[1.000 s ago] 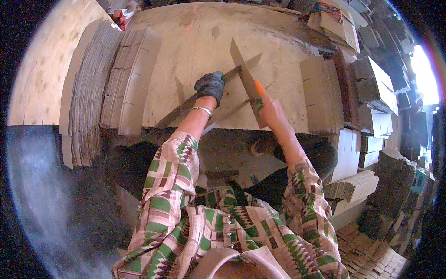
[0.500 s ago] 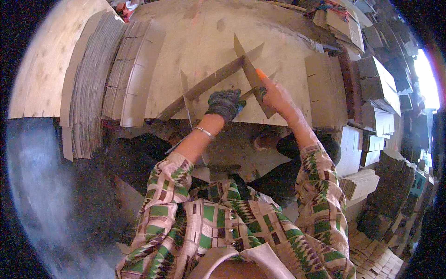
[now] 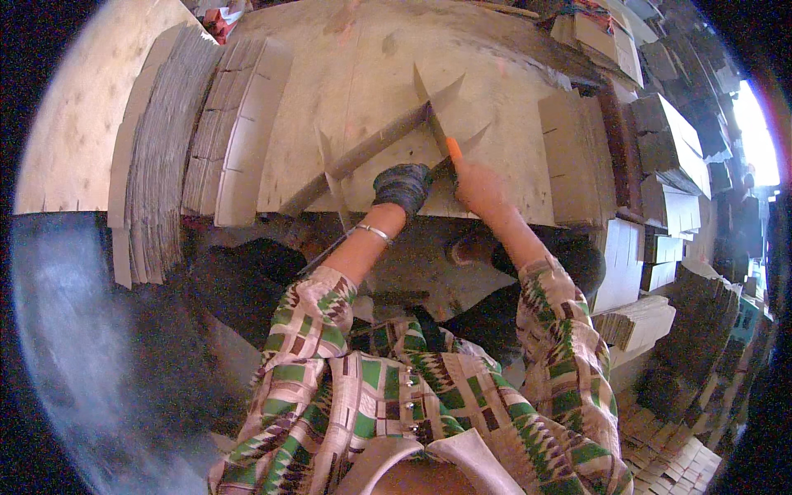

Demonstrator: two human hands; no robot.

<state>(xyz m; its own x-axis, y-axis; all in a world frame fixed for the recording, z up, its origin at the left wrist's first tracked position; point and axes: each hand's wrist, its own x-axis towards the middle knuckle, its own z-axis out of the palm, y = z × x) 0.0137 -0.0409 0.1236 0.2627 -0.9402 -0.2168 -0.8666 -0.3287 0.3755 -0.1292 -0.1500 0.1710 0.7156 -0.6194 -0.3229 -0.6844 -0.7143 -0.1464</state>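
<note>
A: How many pieces are you working with on the desk (image 3: 363,74)?

B: You have one long cardboard strip (image 3: 363,155) lying slantwise across the desk, with three short cross-pieces slotted through it. One cross-piece (image 3: 330,169) sits toward the near left end. The other two stand at the far right end, one beside the other, each sticking up to a point.

A: And your hands?

B: Your left hand (image 3: 402,186) wears a dark glove. You have it curled and pressed down on the strip near the desk's front edge, fingers drawn together. Your right hand (image 3: 481,186) is bare and closed around a tool with an orange tip (image 3: 453,149), which points at the cross-piece (image 3: 437,132) on the right. I cannot tell how tight that grasp is, since the back of your hand hides the fingers.

A: What does the strip look like?

B: It is plain brown, thin, standing on edge, and notched where the short pieces cross it.

A: Anything else around you?

B: Two fanned stacks of flat cardboard (image 3: 198,148) lie on the left of the desk, one stack (image 3: 577,148) on the right, and more piles (image 3: 676,148) fill the shelves and floor to your right.
</note>
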